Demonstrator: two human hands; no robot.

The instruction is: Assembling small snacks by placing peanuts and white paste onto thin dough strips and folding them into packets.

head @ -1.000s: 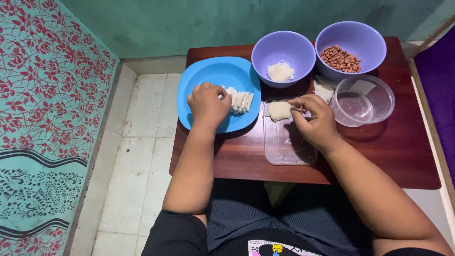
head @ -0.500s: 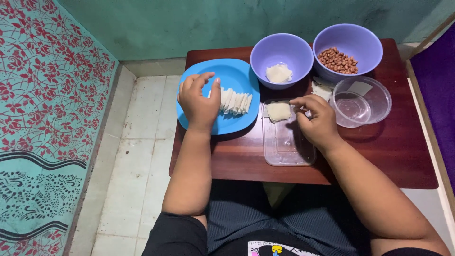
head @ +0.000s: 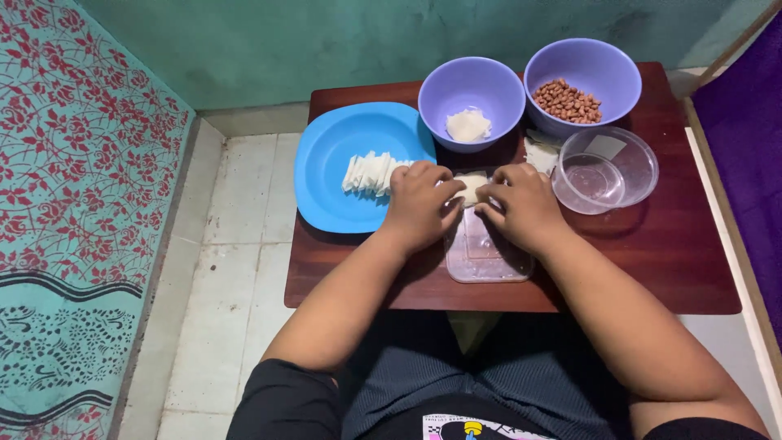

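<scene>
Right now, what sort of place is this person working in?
Probably a home, with food prepared at floor level: a low wooden table on a tiled floor, a patterned cloth alongside, and bowls of peanuts and wrappers.

To your left sits a blue plate (head: 338, 163) with a row of pale folded pieces (head: 373, 173) leaning across it. Ahead of you stand two lilac bowls: the nearer one (head: 471, 94) holds a pale stack of sheets (head: 467, 125), the one further right (head: 582, 73) holds peanuts (head: 566, 100). To your right lies a clear round tub (head: 604, 169), with loose pale sheets (head: 538, 152) just beside it. Everything rests on a dark wooden table (head: 652, 253) over a tiled floor (head: 236, 236).
</scene>
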